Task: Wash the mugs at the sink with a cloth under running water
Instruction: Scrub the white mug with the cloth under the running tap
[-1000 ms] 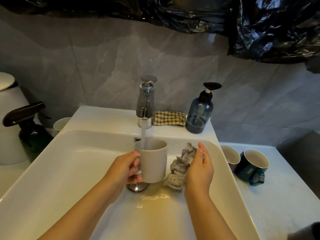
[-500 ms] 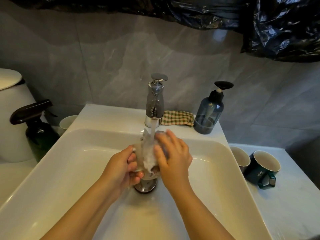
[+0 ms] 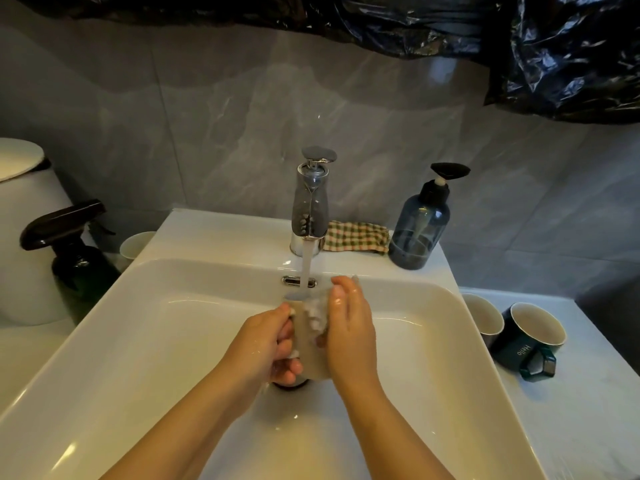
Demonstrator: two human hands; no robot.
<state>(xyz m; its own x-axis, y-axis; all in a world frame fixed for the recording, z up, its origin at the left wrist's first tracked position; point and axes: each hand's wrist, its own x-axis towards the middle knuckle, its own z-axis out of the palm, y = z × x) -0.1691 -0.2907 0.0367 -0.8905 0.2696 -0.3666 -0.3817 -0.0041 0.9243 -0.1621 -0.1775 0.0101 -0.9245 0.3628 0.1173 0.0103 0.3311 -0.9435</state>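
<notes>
Grey marbled wall tiles (image 3: pixel 207 133) at the back, black plastic sheeting (image 3: pixel 554 46) draped along the top. Below, a white rectangular sink (image 3: pixel 138 323) set in a pale counter (image 3: pixel 571 427). Chrome tap (image 3: pixel 310 209) at the middle of the back ledge, water (image 3: pixel 306 268) running straight down; just to its right a folded checked towel (image 3: pixel 356 237), then a blue pump bottle (image 3: pixel 419 230). On the counter to the right, a white cup (image 3: pixel 483 318) and a dark cup (image 3: pixel 533 337) touching or nearly so, the dark one marked "Hello". To the left, a dark spray bottle (image 3: pixel 76 258), a pale cup (image 3: pixel 136 244) behind the sink's corner, and a large white container (image 3: pixel 24 220). Hands close together over the drain (image 3: pixel 289 382) with the mug (image 3: pixel 308 337) between them, upright under the stream. Left hand (image 3: pixel 263 344) clamped on the handle side, fingers curled in. Right hand (image 3: pixel 349 327) cupped round the opposite side, wet – holding the cloth (image 3: pixel 320 311) bunched against the mug's wall. Both forearms reaching in from the near edge.
</notes>
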